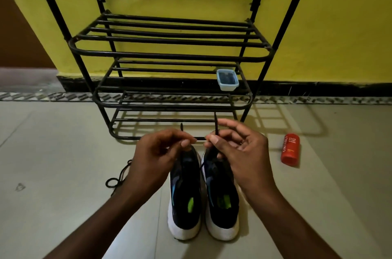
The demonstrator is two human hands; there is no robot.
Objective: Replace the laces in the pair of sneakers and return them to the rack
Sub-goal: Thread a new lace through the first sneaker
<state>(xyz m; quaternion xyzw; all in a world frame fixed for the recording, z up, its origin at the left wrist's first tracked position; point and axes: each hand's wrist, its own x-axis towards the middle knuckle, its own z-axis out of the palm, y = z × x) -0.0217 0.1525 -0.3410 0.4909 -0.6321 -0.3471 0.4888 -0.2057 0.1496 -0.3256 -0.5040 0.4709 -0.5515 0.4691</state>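
As the left hand (161, 153) and right hand (240, 148) each pinch an end of the lace (216, 126) mid-frame, it seems light and limp, best gripped near its stiffer tips.

i get one wide view from the head, facing forward and down, close over the left hand (161, 152) and right hand (239, 148); the rack (169, 55) stands straight ahead, near.
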